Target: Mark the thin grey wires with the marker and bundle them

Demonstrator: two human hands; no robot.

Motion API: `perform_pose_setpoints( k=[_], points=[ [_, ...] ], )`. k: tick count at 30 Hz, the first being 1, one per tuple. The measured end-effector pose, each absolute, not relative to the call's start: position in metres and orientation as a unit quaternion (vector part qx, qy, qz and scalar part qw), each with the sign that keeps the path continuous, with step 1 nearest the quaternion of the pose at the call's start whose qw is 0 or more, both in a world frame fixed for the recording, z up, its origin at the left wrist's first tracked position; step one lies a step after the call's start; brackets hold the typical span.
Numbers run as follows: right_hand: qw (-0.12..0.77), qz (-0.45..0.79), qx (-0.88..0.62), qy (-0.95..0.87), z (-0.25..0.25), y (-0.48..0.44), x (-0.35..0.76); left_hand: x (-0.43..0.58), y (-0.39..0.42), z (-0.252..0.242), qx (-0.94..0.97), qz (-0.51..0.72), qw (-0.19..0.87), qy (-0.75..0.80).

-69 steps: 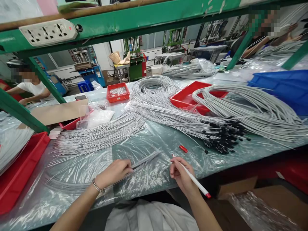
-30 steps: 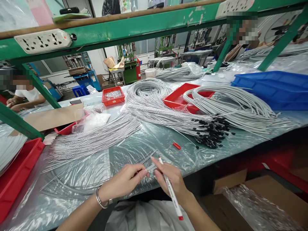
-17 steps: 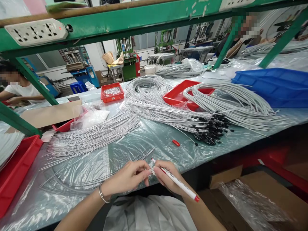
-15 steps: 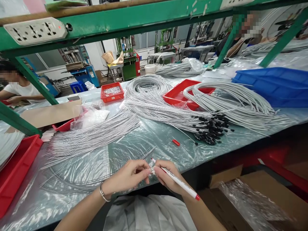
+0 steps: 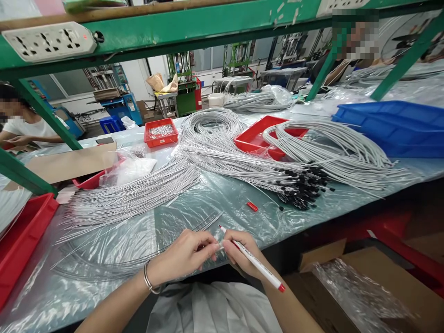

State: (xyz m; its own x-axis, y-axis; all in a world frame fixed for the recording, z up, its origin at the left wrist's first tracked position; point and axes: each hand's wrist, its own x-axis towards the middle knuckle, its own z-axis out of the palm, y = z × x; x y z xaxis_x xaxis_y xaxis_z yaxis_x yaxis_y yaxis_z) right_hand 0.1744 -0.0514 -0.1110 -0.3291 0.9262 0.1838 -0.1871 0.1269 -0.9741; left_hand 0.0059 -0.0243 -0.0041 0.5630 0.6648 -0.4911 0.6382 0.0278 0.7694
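Note:
My left hand [image 5: 180, 256] and my right hand [image 5: 241, 252] meet at the table's front edge, fingertips pinched together on the ends of a small bundle of thin grey cables [image 5: 204, 224]. A white marker pen with a red end [image 5: 255, 261] also lies in my right hand, tip pointing up and left. The bundle runs back to the left across the plastic-covered table [image 5: 225, 203]. A small red pen cap [image 5: 252, 206] lies just beyond my hands.
Large fans of grey cables [image 5: 132, 196] and coils with black ends [image 5: 305, 187] cover the table. Red trays [image 5: 161, 132] [image 5: 256, 138] [image 5: 21, 236] and a blue bin [image 5: 398, 125] stand around. A green shelf frame [image 5: 208, 23] crosses overhead. Other people sit far left and far right.
My hands came together at the cable ends; the right hand, which was apart holding the pen, now pinches beside the left. The view has shifted slightly.

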Motion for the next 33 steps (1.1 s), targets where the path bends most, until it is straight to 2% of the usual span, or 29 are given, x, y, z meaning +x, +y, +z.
perform_pose_setpoints(
  k=[8,13,17,20,22,27,30,33],
  points=[
    [0.472,0.57,-0.322,-0.591,-0.113,-0.05,0.173,0.002,-0.024,-0.02,0.641,0.013,0.593,0.487],
    [0.468,0.582,-0.316,-0.585,-0.114,-0.049,0.173,0.006,-0.024,-0.008,0.696,0.011,0.531,0.483],
    [0.454,0.542,-0.335,-0.623,-0.113,-0.048,0.172,0.006,-0.022,-0.002,0.722,-0.043,0.527,0.446],
    [0.449,0.555,-0.34,-0.612,-0.114,-0.047,0.17,0.004,-0.02,-0.002,0.752,-0.065,0.484,0.442],
    [0.456,0.58,-0.338,-0.585,-0.114,-0.046,0.168,0.004,-0.019,-0.004,0.755,-0.052,0.473,0.451],
    [0.479,0.589,-0.336,-0.557,-0.111,-0.046,0.166,0.008,-0.018,-0.009,0.687,-0.02,0.555,0.469],
    [0.503,0.545,-0.364,-0.563,-0.111,-0.047,0.167,0.01,-0.017,-0.008,0.687,-0.006,0.548,0.476],
    [0.565,0.459,-0.401,-0.556,-0.114,-0.049,0.169,0.01,-0.015,-0.006,0.699,0.006,0.535,0.474]
  ],
)
